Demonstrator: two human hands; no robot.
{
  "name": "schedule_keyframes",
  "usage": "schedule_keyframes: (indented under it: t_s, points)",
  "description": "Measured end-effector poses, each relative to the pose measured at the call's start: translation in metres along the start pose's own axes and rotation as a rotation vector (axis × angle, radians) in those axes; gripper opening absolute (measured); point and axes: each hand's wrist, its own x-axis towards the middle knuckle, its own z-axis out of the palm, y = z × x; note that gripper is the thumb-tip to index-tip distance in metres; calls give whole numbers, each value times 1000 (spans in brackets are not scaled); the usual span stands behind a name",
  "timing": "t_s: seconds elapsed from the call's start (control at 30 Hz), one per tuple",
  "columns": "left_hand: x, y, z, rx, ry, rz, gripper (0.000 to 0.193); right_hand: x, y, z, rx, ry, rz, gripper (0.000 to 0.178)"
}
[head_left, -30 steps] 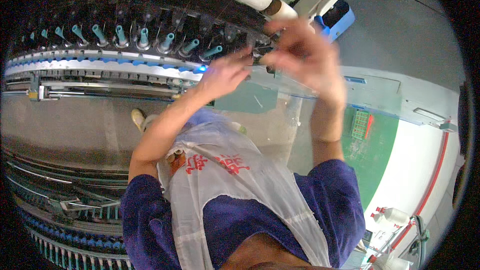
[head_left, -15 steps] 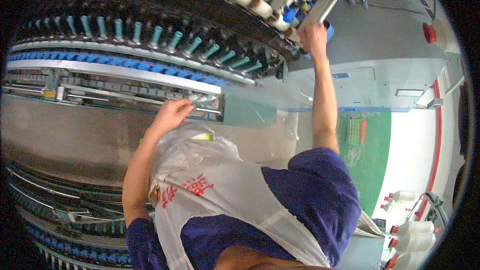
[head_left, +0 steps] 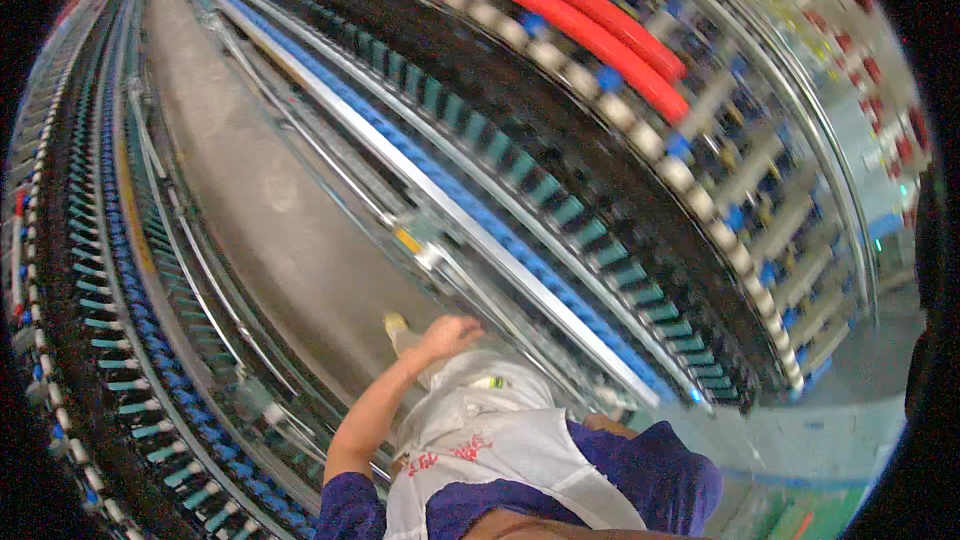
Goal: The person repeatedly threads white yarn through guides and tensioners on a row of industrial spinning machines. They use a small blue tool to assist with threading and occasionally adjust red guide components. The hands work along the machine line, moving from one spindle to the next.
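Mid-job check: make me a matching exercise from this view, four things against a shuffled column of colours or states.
Things:
1. left hand
2. apron
3. slim bobbin tubes
4. pair of long, thick tubes

Colours or states:
A. red, lying side by side
B. bare, in front of the body
C. teal, in a long row
D. white, worn on the body

Pairs: 1-B; 2-D; 3-C; 4-A

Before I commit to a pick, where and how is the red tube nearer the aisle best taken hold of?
Probably around the middle of the nearer red tube, coming from above on the aisle side and wrapping across its length. It looks long, round and even in thickness, while the other red tube lies alongside its far side.
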Motion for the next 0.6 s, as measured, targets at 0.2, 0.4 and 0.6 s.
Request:
schedule_keyframes:
  t_s: [0.2, 0.4, 0.6]
  points:
    - [-68, -101, -199, 194, 142, -338, 30, 81, -353, -283, -788, 116, -630, 22]
    - [-165, -219, -333, -162, 666, -707, 31, 57, -851, -433, -626, 534, -855, 27]
    - [-219, -375, -487, -268, 788, -892, 29, 69, -1140, -475, -539, 315, -1155, 60]
